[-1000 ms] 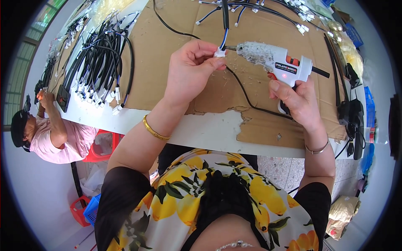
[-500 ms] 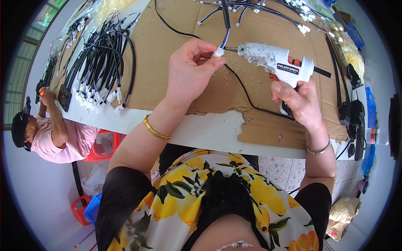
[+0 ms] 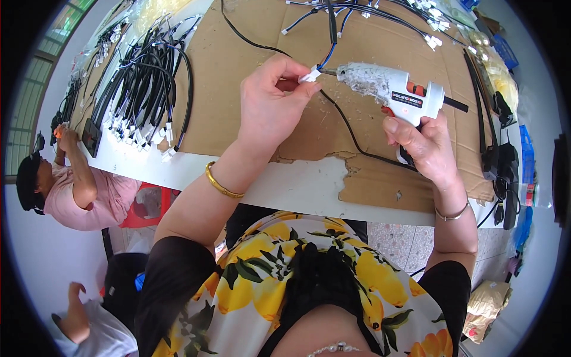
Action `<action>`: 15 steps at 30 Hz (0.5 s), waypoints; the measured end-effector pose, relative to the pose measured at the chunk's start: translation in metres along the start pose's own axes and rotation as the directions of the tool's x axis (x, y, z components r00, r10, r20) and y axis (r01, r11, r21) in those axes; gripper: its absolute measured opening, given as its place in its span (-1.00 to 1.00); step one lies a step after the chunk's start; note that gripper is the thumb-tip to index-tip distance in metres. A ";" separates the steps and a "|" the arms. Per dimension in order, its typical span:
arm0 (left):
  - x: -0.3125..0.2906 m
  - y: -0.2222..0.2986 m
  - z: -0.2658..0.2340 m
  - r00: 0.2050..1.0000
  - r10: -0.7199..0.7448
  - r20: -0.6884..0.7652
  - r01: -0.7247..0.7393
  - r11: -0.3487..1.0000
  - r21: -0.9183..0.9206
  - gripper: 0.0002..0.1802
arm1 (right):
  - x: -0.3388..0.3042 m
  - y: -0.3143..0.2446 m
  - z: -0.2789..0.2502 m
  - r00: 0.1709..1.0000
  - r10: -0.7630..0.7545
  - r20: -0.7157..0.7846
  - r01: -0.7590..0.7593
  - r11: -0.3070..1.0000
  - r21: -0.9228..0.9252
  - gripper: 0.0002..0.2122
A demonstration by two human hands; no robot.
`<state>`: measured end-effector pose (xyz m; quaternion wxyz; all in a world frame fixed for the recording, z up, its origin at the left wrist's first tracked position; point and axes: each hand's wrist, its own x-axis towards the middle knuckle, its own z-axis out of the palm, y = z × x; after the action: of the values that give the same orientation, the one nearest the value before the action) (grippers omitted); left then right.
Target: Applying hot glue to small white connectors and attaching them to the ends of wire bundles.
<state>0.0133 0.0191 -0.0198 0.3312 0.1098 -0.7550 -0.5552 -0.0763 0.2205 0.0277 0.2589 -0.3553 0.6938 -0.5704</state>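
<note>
Between the thumb and fingers of my left hand (image 3: 276, 98) is a white plastic connector (image 3: 310, 75). Blue and white wires run up from it into a black cable sleeve (image 3: 332, 21). My right hand (image 3: 425, 140) grips a white hot glue gun (image 3: 386, 89) by its handle, thumb near the red trigger. Its metal nozzle points left and its tip is at the connector's wire end; whether it touches I cannot tell. Dried glue coats the front of the gun, and a black glue stick (image 3: 455, 104) sticks out of its back.
Brown cardboard (image 3: 238, 95) covers much of the white table (image 3: 267, 193). A heap of black cables with white connectors (image 3: 148, 83) lies to the left, more wired connectors (image 3: 434, 41) at the far right. A black cord (image 3: 351, 131) crosses the cardboard. A person in pink (image 3: 89, 196) works at left.
The connector in my left hand has tilted, and the glue gun has shifted slightly left. Another person in light clothing has come into view at the lower left.
</note>
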 end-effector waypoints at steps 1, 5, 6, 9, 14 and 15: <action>0.000 0.000 0.000 1.000 0.000 0.000 0.000 1.000 0.000 -0.84 | 0.000 0.000 0.000 1.000 0.000 0.000 0.000 1.000 0.000 -0.81; -0.001 0.001 0.000 1.000 0.031 -0.008 -0.030 0.999 0.026 -0.83 | -0.001 -0.001 0.000 1.000 -0.020 0.009 0.020 1.000 -0.017 -0.81; -0.001 0.000 0.001 0.999 0.042 -0.008 -0.042 0.999 0.020 -0.83 | -0.001 -0.001 0.000 0.999 -0.034 0.011 0.034 0.999 -0.030 -0.81; -0.001 -0.001 0.001 0.998 0.059 -0.019 -0.059 0.998 0.023 -0.83 | -0.001 -0.001 -0.001 0.999 -0.031 0.019 0.031 0.999 -0.035 -0.81; 0.000 -0.005 0.003 0.992 0.109 -0.060 -0.110 0.994 -0.003 -0.81 | -0.002 -0.001 0.001 1.000 -0.027 -0.007 0.027 1.000 0.016 -0.78; 0.000 -0.005 0.003 0.990 0.129 -0.058 -0.129 0.992 0.003 -0.80 | -0.002 -0.001 0.001 1.000 -0.020 -0.018 0.021 0.999 0.027 -0.77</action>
<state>0.0102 0.0190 -0.0248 0.3885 0.0767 -0.7503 -0.5294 -0.0741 0.2211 0.0283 0.2517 -0.3537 0.6845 -0.5856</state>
